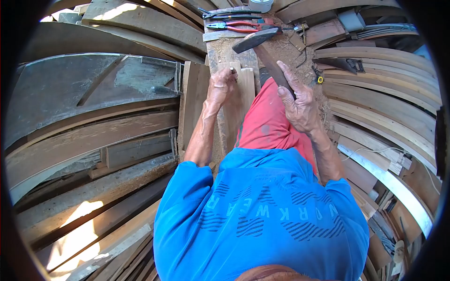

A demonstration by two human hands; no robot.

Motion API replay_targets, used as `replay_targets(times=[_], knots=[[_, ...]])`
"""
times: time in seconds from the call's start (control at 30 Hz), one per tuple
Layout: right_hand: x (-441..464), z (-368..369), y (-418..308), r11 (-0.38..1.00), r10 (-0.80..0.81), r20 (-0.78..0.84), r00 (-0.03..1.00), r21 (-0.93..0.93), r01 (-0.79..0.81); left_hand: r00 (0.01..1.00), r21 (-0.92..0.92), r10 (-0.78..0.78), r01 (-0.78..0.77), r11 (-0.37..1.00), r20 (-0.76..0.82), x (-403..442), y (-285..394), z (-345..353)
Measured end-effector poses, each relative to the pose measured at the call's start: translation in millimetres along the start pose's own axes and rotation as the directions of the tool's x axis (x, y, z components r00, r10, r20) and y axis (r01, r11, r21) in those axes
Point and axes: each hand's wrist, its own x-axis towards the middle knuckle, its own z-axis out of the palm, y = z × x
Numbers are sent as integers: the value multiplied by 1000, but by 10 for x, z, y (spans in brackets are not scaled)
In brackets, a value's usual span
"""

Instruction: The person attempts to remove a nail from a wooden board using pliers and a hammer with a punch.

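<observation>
In the head view my right hand [300,105] holds a hammer by its wooden handle [269,63], with the index finger stretched along it. The dark metal hammer head [255,40] is raised and points to the left, above the work. My left hand [224,83] is closed in a fist on a pale wooden board [243,93]. A small light-coloured tip [232,70] pokes out at the top of that fist; the rest is hidden by the fingers, so its kind cannot be made out.
Pliers with red handles [239,25] and a dark pair of pincers [229,14] lie at the bench's far end, near a whitish tub [260,4]. A handsaw [342,64] and a yellow tape measure [319,80] are at right. Stacked planks [384,112] line both sides.
</observation>
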Motion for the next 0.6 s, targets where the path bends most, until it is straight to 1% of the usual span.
replay_targets(times=[0.1,0.17,0.2,0.3,0.33,0.43,0.53,0.6], knots=[[-64,66,57,1000,-30,-3,1000,-5,30,996,97,6,-14,995,84,-15,58,-3],[-107,104,139,998,-54,0,999,-28,54,994,92,2,-12,996,111,17,119,-15],[-123,115,170,999,-35,-3,999,-27,35,992,89,-1,-10,996,124,30,131,-18],[-198,138,228,1000,8,-20,1000,-21,-9,994,-43,63,-59,997,94,103,1,-68],[-202,138,248,1000,5,-36,999,-22,-6,990,-10,82,-82,997,112,138,-11,-80],[-226,137,296,999,44,-58,997,-19,-45,967,114,65,-95,989,248,250,14,-111],[-227,154,370,998,60,-69,996,-19,-61,943,164,29,-88,983,333,332,125,-147],[-252,191,437,992,115,-40,993,-43,-116,934,146,84,-142,979,347,369,82,-122]])
